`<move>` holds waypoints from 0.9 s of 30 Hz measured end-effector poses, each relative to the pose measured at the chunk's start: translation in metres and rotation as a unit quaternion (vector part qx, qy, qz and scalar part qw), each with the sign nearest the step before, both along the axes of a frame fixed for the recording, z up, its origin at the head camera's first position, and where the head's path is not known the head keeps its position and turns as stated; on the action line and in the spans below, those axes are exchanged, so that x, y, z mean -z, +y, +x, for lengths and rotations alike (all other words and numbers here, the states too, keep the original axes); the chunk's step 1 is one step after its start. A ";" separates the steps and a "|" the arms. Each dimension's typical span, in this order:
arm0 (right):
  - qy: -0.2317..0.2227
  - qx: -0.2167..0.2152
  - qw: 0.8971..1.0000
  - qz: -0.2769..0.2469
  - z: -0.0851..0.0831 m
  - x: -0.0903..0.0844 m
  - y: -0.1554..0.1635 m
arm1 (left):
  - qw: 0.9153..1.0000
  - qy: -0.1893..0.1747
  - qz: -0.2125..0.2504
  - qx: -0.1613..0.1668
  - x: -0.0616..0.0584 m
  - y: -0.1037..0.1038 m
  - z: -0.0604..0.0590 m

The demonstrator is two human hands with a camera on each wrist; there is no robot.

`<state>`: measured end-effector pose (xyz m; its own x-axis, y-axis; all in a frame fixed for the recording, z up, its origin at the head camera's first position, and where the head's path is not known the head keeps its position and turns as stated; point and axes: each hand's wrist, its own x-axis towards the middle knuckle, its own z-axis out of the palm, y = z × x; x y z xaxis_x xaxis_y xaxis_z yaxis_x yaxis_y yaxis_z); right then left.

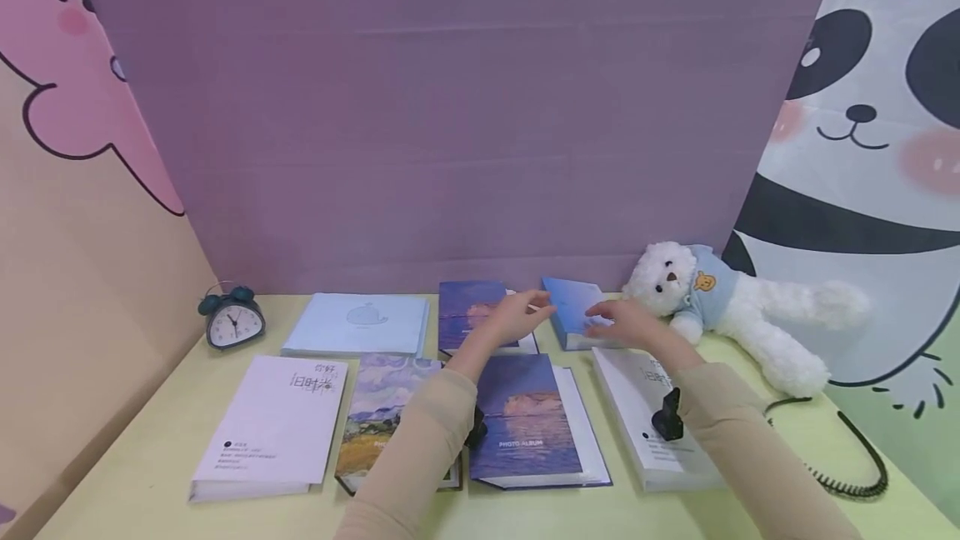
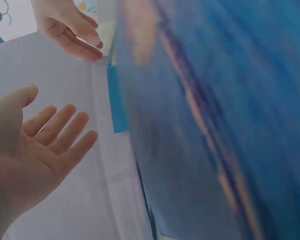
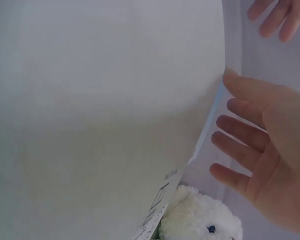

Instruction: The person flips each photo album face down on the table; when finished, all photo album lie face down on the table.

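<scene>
My left hand (image 1: 519, 315) hovers over the back photo album (image 1: 468, 307), whose cover shows a cliff and sea. Its fingers look spread and hold nothing in the left wrist view. Over the right part of a light blue album (image 1: 573, 307) is my right hand (image 1: 628, 323), fingers apart and empty; whether it touches the cover I cannot tell. The front photo album (image 1: 521, 415) lies below the left forearm's right side. Under the right forearm lies a white album (image 1: 630, 407). Its white surface (image 3: 105, 100) fills much of the right wrist view.
On the left are a dark alarm clock (image 1: 234, 319), a pale whale album (image 1: 356, 325) and a white album (image 1: 273, 419). A painted landscape album (image 1: 382, 398) lies partly behind the left sleeve. A white plush bear (image 1: 712, 298) and a black headband (image 1: 873, 448) lie at right.
</scene>
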<state>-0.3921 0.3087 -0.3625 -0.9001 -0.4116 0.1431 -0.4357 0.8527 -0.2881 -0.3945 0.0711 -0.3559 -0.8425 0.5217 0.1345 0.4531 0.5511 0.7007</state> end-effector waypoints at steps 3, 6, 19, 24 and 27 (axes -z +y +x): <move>-0.030 0.010 0.999 0.008 0.003 -0.002 -0.004 | 1.000 -0.013 -0.015 0.007 0.003 -0.002 0.000; -0.049 0.022 0.998 0.028 0.005 -0.003 -0.007 | 0.999 -0.012 -0.035 0.012 0.007 -0.003 -0.002; -0.097 0.054 0.991 0.073 0.007 0.000 -0.014 | 0.995 -0.020 -0.073 0.062 0.014 0.007 -0.007; -0.100 0.061 0.990 0.074 0.011 -0.002 -0.016 | 0.995 -0.027 -0.074 0.061 0.014 0.019 -0.004; -0.087 0.052 0.992 0.078 0.011 -0.003 -0.017 | 0.995 -0.051 -0.062 0.054 0.015 0.024 -0.002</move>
